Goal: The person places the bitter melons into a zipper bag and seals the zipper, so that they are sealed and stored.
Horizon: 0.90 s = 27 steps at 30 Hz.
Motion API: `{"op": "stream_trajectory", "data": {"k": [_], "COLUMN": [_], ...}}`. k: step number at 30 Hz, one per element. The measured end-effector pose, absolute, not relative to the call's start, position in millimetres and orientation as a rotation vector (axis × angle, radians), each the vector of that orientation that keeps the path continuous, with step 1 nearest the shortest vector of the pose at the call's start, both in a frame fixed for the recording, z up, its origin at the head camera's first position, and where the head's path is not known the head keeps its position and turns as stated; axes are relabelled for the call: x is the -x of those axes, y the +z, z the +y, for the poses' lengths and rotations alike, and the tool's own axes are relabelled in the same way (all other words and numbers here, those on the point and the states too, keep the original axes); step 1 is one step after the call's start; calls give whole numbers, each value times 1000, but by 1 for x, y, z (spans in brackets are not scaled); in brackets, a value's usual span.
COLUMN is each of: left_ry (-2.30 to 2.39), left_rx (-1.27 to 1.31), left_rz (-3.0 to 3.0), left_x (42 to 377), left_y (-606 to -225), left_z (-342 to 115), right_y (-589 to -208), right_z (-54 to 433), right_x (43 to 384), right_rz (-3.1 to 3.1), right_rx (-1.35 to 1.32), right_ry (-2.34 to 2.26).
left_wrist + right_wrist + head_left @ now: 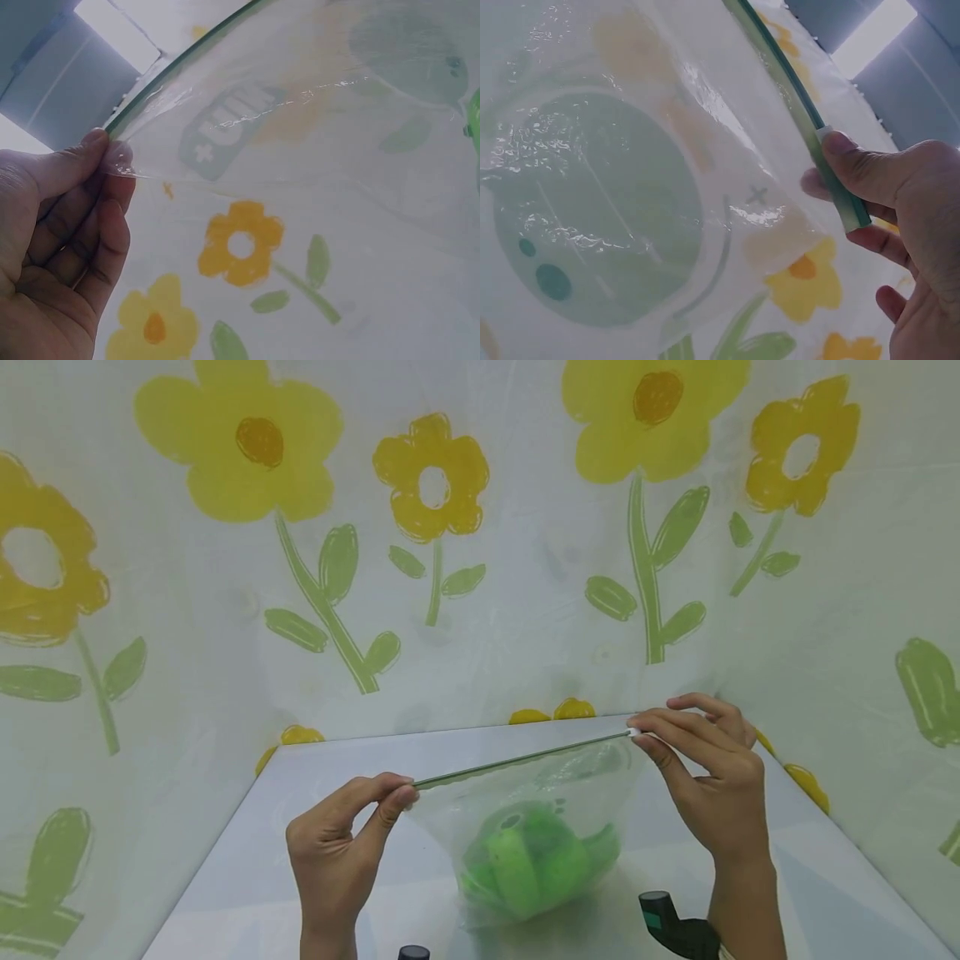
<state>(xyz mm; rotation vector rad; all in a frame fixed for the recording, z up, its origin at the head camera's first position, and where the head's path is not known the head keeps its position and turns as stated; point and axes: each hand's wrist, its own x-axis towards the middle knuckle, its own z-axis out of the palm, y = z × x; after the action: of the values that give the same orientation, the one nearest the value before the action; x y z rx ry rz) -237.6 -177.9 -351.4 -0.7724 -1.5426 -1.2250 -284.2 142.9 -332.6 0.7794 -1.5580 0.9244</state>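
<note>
A clear zip bag (442, 827) with a green zip strip along its top is stretched between both hands over the white table. Inside it, low down, bright green rounded pieces (517, 868) show blurred through the film. My left hand (345, 839) pinches the top left corner of the bag between thumb and index finger. At the other end, higher up, my right hand (708, 768) pinches the small white slider (824, 133) on the zip strip (780, 64). In the right wrist view, the strip's end sticks out past the thumb. Pale green prints mark the film.
The white table (247, 860) reaches back to a white cloth wall (517, 652) printed with yellow flowers, which also closes off both sides. A dark wrist device (675, 927) sits by the right wrist; the tip of another dark device (413, 952) shows at the bottom edge.
</note>
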Motion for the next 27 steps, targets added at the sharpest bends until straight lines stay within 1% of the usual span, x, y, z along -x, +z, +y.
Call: {"op": "stream_trajectory", "data": {"k": [14,20,27], "left_ry": [-1340,-1367,-1303], "left_rx": [815,828,774], "left_rz": [-1451,-1440,-1511], "left_x": [239,239,242], "left_y": [-351,-352,-355], "left_z": [-187,-187,-190], "right_y": [-338,-339,-343], "right_z": [157,160,165], "right_x": [291,292,290], "right_rz": [-1548,-1538,-1621], "right_rx": [-702,-721,-774], "right_ry": [951,966,1015]}}
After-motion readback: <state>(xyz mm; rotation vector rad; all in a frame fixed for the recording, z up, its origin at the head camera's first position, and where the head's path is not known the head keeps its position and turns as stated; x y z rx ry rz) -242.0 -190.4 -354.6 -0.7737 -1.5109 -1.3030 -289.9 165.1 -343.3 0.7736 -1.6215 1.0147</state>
